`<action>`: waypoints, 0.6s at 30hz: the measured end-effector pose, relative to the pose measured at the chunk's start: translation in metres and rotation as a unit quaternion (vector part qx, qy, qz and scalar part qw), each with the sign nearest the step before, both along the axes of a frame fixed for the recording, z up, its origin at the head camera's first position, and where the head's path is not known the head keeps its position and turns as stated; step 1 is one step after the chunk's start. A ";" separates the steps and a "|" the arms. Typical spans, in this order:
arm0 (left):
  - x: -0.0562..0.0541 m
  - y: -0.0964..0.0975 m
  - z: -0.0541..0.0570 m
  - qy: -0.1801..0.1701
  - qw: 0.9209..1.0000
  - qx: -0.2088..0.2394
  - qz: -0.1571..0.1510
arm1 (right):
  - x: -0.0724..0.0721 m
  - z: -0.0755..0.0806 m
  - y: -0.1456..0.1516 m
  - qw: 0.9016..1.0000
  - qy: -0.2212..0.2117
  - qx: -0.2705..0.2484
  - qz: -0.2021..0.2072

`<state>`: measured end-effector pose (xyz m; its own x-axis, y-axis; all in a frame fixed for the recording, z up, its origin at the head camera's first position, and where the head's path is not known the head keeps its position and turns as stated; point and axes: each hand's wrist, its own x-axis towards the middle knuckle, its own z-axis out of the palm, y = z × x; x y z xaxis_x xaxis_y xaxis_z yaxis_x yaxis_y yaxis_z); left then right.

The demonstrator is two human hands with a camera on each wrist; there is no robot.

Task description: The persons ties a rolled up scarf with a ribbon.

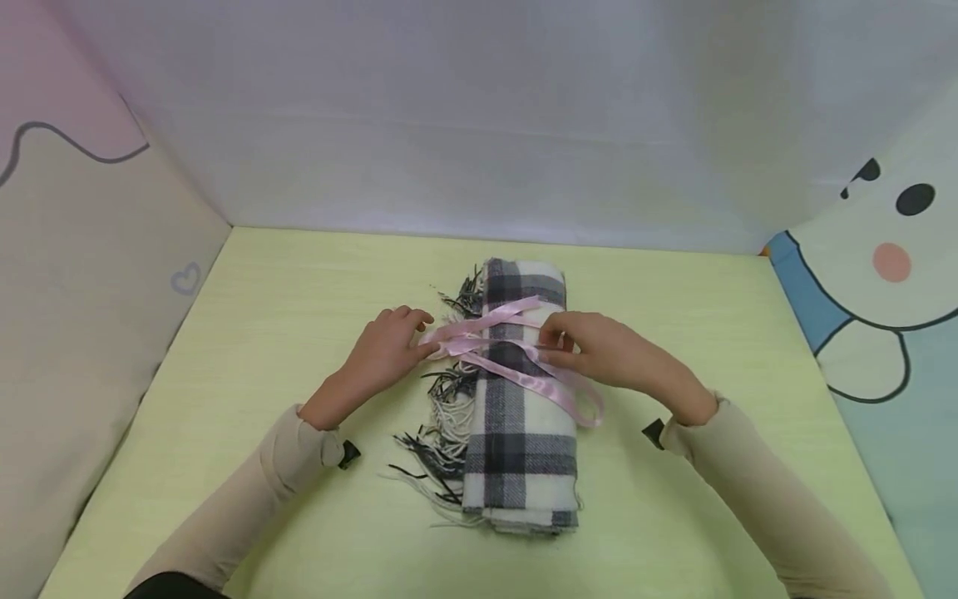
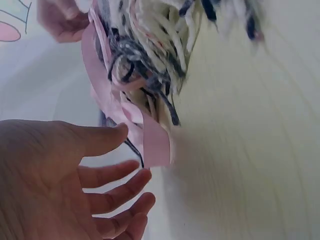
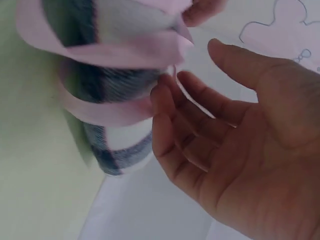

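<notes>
Workpiece: folded grey, black and white plaid woven scarf w/ black-and-white yarn fringe along its L side. Position: centre of the pale yellow tabletop, long axis running near edge to far edge. Binding: narrow pink satin ribbon, laid in several strands across the scarf's mid-section, w/ a loop past the R edge; whether it is tied or passes fully underneath, cannot tell.

Handling (est.): scarf light, soft, compressible, not fragile; layers may slide if pulled from one edge only, so take hold around the full thickness at mid-length. Avoid lifting by the fringe (loose yarn, liable to tangle). Ribbon very light, limp, slippery; best pinched flat between thumb and index, close to the crossing.

L hand: at fringe side; thumb and fingers well apart, fingers slightly bent. Thumb tip at the ribbon, apparently touching; fingers not closed round it, no grip seen.

R hand: above the scarf's R half. Fingers loosely curled, thumb standing clear of them in the R wrist view. Fingertips are at the ribbon strands; contact is likely, but no firm pinch shows and exact contact pts are unclear
</notes>
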<state>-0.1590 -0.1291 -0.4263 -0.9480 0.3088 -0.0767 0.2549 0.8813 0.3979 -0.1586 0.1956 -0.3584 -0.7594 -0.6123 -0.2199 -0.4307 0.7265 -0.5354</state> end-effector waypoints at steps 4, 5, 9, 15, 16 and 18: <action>-0.002 -0.007 -0.002 -0.003 1.000 0.007 -0.007 | 0.009 -0.013 -0.001 0.999 0.031 0.032 -0.013; -0.003 -0.008 -0.002 -0.007 1.000 0.014 -0.005 | 0.010 -0.015 0.000 0.999 0.037 0.031 -0.012; -0.007 -0.012 -0.006 -0.039 0.998 0.054 0.007 | 0.012 -0.019 0.013 0.999 0.019 -0.019 -0.028; -0.011 -0.015 -0.021 -0.057 0.996 0.067 -0.021 | 0.014 -0.016 0.040 0.989 -0.037 -0.119 -0.083; -0.010 -0.017 -0.023 -0.056 0.996 0.072 -0.021 | 0.015 -0.014 0.044 0.985 -0.046 -0.136 -0.092; -0.009 -0.022 -0.023 -0.054 0.994 0.095 -0.008 | 0.018 -0.011 0.053 0.976 -0.064 -0.171 -0.118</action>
